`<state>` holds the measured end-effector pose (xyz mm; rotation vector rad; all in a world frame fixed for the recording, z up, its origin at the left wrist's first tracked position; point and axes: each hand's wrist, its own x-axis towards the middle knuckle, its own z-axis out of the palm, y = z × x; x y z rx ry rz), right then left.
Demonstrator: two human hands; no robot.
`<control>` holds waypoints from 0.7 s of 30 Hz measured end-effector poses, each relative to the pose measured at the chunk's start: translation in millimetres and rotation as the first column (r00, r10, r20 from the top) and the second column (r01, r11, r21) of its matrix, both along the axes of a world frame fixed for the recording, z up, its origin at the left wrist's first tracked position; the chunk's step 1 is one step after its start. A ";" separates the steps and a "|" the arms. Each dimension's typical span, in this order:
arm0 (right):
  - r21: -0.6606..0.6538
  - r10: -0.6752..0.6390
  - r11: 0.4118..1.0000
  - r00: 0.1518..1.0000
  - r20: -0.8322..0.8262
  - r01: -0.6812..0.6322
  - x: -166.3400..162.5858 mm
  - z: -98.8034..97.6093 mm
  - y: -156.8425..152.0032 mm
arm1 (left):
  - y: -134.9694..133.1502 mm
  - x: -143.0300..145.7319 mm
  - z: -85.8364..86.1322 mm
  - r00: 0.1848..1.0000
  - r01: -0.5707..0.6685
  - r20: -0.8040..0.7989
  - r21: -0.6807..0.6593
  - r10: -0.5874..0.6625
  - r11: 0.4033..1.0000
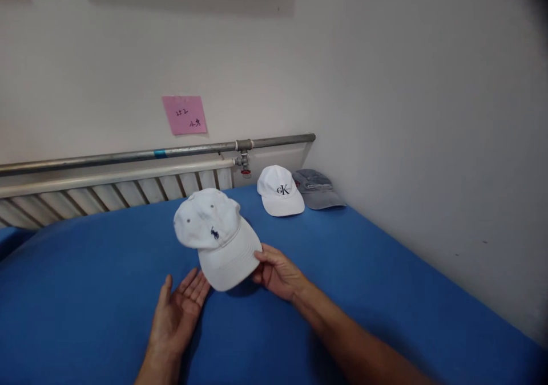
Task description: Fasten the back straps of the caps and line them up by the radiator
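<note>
A white baseball cap (pixel 209 219) with a small dark horse-rider emblem is held up over the blue surface, its brim tilted toward me. My right hand (pixel 276 271) pinches the right edge of that brim, thumb on top and fingers underneath. Palm up, my left hand (pixel 182 311) has its fingers stretched out and thumb apart. Its fingertips are close to the brim's lower left edge; whether they touch it I cannot tell.
Farther back on the blue surface (pixel 107 294) lie a white cap (pixel 274 182) with black letters and a grey cap (pixel 319 188). Behind are a white radiator (pixel 128 192), a metal pipe (pixel 98 159) and a red-handled valve (pixel 245 172). A pink note (pixel 184 114) is on the wall.
</note>
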<state>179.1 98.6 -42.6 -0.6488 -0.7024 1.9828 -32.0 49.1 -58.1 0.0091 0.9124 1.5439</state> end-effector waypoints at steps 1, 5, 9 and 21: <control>0.000 -0.039 0.999 0.999 0.002 0.039 -0.6 0.2 11.3 | 1.3 2.6 -0.5 1.000 0.012 -0.027 -0.008 -0.012 1.000; 0.018 -0.162 0.987 0.987 -0.017 0.162 -7.6 -3.6 63.5 | 7.5 11.3 -3.0 0.990 0.050 -0.133 -0.023 -0.053 0.998; 0.018 -0.236 0.971 0.971 -0.031 0.237 -16.3 -10.5 112.8 | 16.6 18.0 -11.7 0.974 0.076 -0.209 -0.042 -0.083 0.996; -0.068 -0.339 0.934 0.930 0.143 0.351 -1.6 -25.6 135.9 | 22.4 22.8 -12.5 0.962 0.105 -0.247 -0.061 -0.117 0.993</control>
